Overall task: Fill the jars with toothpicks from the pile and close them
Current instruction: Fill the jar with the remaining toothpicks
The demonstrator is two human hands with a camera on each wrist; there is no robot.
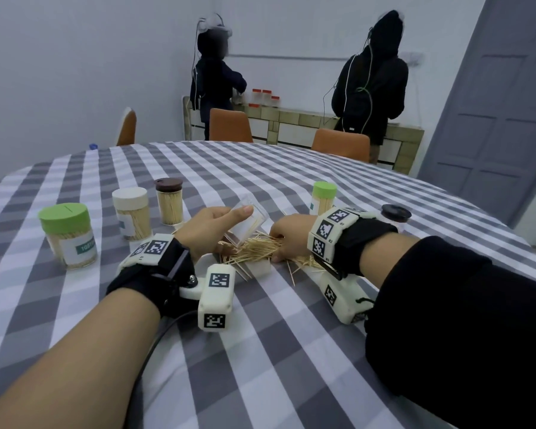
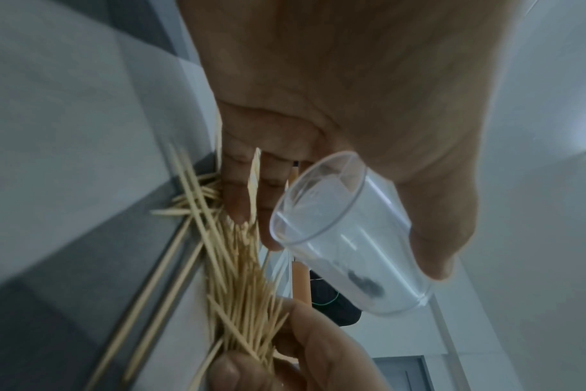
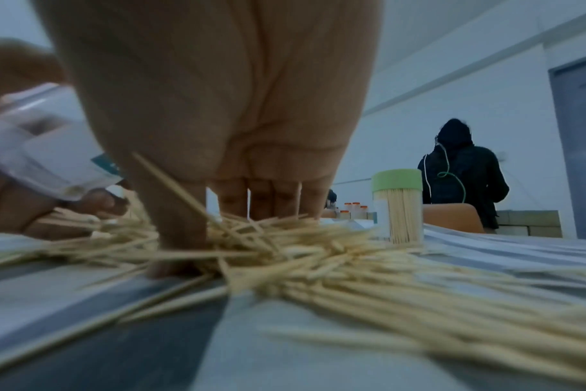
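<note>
Your left hand [image 1: 212, 226] grips the clear plastic jar [image 1: 247, 222], tilted over the pale wooden toothpick pile [image 1: 251, 249] on the checked desk [image 1: 260, 335]; your right hand [image 1: 291, 238] pinches into the pile. Toothpicks are probably light and slippery: gather them bundled at mid-length.

The left grip [image 1: 212, 226] holds a tilted jar [image 1: 247, 222] just above the toothpick pile [image 1: 254, 250] on the counter [image 1: 291, 351]. The right grip [image 1: 291, 238] rests in the pile's right side. Three closed jars [image 1: 130, 216] stand left of the left grip; two more [image 1: 324, 198] stand behind the right grip.
</note>
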